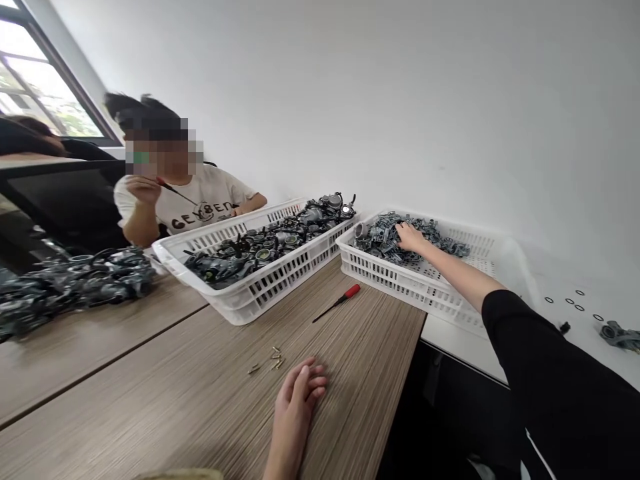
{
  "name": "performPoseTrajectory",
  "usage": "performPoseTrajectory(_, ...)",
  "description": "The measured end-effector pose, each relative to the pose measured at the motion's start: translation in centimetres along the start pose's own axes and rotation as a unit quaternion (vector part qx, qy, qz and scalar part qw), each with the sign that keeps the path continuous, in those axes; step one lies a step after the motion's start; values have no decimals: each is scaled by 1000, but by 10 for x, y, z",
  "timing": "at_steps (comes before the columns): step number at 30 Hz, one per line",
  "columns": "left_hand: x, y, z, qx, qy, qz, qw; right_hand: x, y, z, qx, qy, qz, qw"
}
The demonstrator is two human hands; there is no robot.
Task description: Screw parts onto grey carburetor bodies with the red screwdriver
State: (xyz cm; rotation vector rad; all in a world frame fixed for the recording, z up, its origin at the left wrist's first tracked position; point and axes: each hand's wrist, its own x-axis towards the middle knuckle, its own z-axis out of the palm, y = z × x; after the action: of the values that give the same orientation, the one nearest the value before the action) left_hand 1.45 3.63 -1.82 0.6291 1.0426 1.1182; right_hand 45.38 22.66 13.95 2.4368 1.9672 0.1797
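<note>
My left hand [301, 390] rests on the wooden table, its fingers loosely curled and apart, holding nothing. Just beyond its fingertips lie several small brass pins or jets [277, 360]. My right hand [410, 237] reaches into the right-hand white plastic basket [395, 275], its fingers down on a heap of grey metal castings [383, 235]. The fingertips are partly hidden among the castings, so whether they grip one does not show. A screwdriver [352, 291] with a red handle and dark shaft lies on the table between the baskets and my left hand.
Another white basket [240, 307] holds assembled carburetors [265, 250]. More such parts [100, 277] are piled at the left. A person [200, 193] sits behind, holding a screwdriver. Black rings [579, 308] and a casting [620, 335] lie on the white surface at right.
</note>
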Motion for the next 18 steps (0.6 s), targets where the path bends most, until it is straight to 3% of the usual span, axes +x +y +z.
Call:
performPoseTrajectory(7, 6, -1, -7, 6, -15, -15, 1000, -9, -11, 7, -22, 17, 30, 999)
performPoseTrajectory(11, -1, -3, -2, 12, -7, 24, 1000, -14, -18, 10, -25, 29, 66, 997)
performPoseTrajectory(18, -8, -2, 11, 4, -2, 48, 999, -36, -17, -4, -58, 48, 18, 997)
